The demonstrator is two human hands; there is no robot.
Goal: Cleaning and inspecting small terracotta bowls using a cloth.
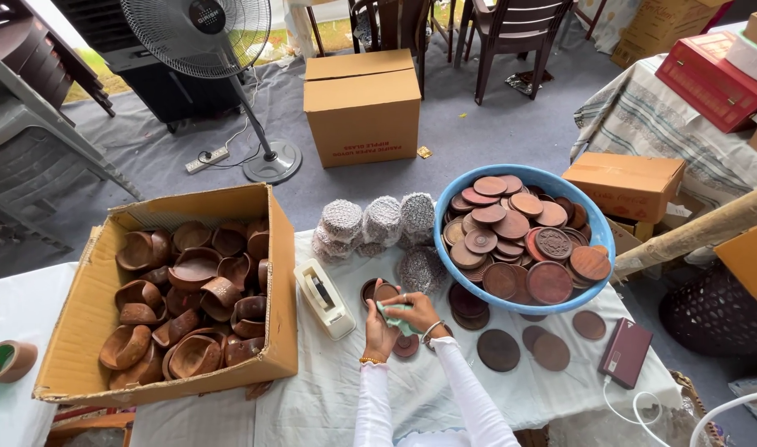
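At the far left edge of the white-clothed table (329, 397) lies a roll of brown packing tape (6, 360), and beside it stands an open cardboard box (275, 331) heaped with dark brown curved wooden bowls (192, 298). Just right of the box sits a cream tape dispenser (323, 298). Next comes the left hand (379, 333), its fingers closed around a small round brown wooden disc (385, 292) held upright above the table. The right hand (417, 314) touches it from the other side, gripping a pale green cloth (397, 317) pressed against the disc. Behind the hands lie bundles wrapped in silvery mesh (383, 219). Farther right stands a blue plastic basin (598, 232) piled with round wooden lids (519, 236), a few loose flat discs (499, 349) near it, then a maroon wallet-like case (626, 352).
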